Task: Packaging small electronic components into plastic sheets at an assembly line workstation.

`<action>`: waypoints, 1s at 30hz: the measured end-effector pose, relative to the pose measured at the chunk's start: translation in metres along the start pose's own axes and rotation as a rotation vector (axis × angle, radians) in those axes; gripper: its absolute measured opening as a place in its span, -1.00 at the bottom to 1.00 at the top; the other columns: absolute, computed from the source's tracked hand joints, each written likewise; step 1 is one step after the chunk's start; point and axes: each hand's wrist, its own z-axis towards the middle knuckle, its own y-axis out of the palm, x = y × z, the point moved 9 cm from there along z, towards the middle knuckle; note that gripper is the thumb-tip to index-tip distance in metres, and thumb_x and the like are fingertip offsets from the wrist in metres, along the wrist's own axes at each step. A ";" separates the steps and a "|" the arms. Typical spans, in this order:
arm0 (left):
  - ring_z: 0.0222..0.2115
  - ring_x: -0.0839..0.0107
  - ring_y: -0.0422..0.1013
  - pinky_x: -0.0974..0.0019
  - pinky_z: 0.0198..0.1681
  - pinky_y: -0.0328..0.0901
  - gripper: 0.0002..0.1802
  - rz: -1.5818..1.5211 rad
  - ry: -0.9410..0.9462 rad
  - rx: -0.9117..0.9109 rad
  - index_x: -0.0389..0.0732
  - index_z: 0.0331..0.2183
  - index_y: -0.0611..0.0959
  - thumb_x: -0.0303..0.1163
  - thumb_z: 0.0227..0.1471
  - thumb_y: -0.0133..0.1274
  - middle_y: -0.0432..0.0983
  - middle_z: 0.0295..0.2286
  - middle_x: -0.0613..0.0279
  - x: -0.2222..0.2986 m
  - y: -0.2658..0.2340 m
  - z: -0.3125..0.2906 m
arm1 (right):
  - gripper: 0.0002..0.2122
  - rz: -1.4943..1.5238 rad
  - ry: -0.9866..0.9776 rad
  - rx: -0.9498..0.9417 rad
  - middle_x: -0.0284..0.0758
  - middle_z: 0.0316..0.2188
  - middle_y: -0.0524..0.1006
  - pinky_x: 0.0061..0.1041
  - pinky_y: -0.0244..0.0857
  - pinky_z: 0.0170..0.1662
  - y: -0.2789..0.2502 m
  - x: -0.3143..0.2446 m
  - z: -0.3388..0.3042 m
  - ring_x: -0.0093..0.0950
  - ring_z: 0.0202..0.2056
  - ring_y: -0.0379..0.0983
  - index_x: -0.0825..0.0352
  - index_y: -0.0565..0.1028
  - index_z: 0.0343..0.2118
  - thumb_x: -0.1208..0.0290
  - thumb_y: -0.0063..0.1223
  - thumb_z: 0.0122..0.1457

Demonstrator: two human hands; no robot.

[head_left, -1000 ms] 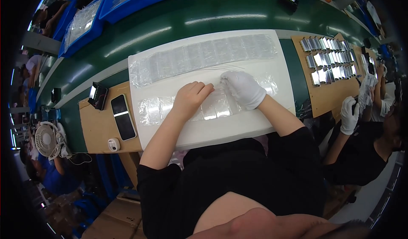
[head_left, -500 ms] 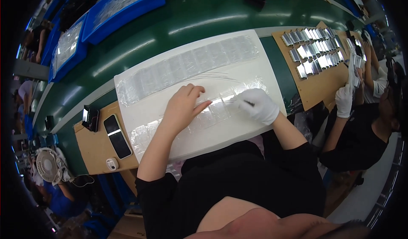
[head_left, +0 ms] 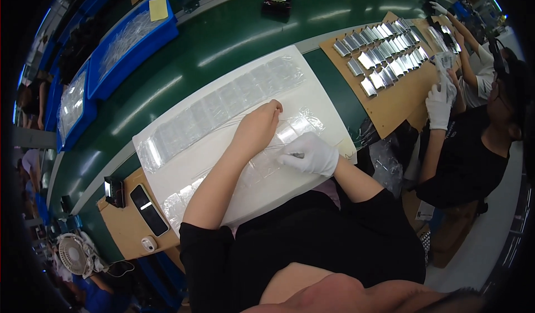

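A white board (head_left: pixel 312 97) lies before me, carrying a far row of clear plastic film pouches (head_left: pixel 223 102) and a nearer row of the same pouches (head_left: pixel 294 128). Thin dark strands (head_left: pixel 225 125) stretch between the rows. Bare, my left hand (head_left: pixel 258 129) hovers over the strip between the rows, fingertips pinched together; whatever they grip is too small to make out. My right hand (head_left: pixel 311 154), in a white glove, is closed over the nearer row. A small dark grey piece (head_left: pixel 298 155) shows between its fingers, its kind unclear.
To the right, a brown board (head_left: pixel 384 109) bears rows of shiny metal pieces (head_left: pixel 384 51); a co-worker's gloved hand (head_left: pixel 439 104) is beyond. At left sit a phone (head_left: pixel 149 210), a small white case (head_left: pixel 149 243) and a black box (head_left: pixel 114 191). Blue bins (head_left: pixel 134 51) stand far left.
The view has shifted. My left hand's spread fingers have drawn together into a pinch, toward the far row. The gloved right hand has come nearer to me and closer to the left forearm.
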 end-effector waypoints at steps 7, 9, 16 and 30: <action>-0.30 0.18 0.48 0.21 -0.24 0.37 -0.80 0.414 0.329 0.132 -0.13 -0.22 0.56 -0.24 0.20 -0.02 0.52 -0.27 0.14 0.050 0.025 0.017 | -0.82 -0.056 -0.074 -0.044 -0.39 -0.68 0.47 -0.56 0.22 -0.46 0.000 0.005 0.005 -0.49 -0.61 0.27 0.37 0.58 -0.57 0.41 0.18 0.12; -0.32 0.14 0.49 0.17 -0.25 0.37 -0.80 0.317 0.385 0.155 -0.15 -0.24 0.56 -0.25 0.21 -0.02 0.54 -0.29 0.13 0.052 0.022 0.017 | -0.81 0.117 -0.091 0.073 -0.40 -0.67 0.48 -0.58 0.23 -0.44 -0.019 0.013 0.013 -0.49 -0.60 0.28 0.37 0.57 -0.58 0.42 0.18 0.13; -0.42 0.09 0.50 0.15 -0.30 0.38 -0.78 0.204 -0.049 0.087 -0.19 -0.31 0.57 -0.25 0.25 -0.01 0.59 -0.40 0.11 0.011 -0.008 0.024 | -0.83 0.139 0.047 0.057 -0.35 -0.64 0.54 -0.52 0.32 -0.42 -0.017 0.027 0.014 -0.42 -0.60 0.37 0.30 0.60 -0.55 0.37 0.17 0.12; -0.19 0.11 0.37 0.17 -0.04 0.30 -0.60 0.277 -0.040 0.326 -0.21 -0.22 0.55 -0.40 -0.13 0.33 0.47 -0.19 0.11 -0.048 -0.071 -0.204 | -0.76 -0.561 -0.588 0.236 -0.36 -0.27 0.50 -0.38 0.34 -0.11 0.032 -0.058 0.034 -0.31 -0.30 0.44 0.13 0.54 -0.23 0.23 0.19 0.03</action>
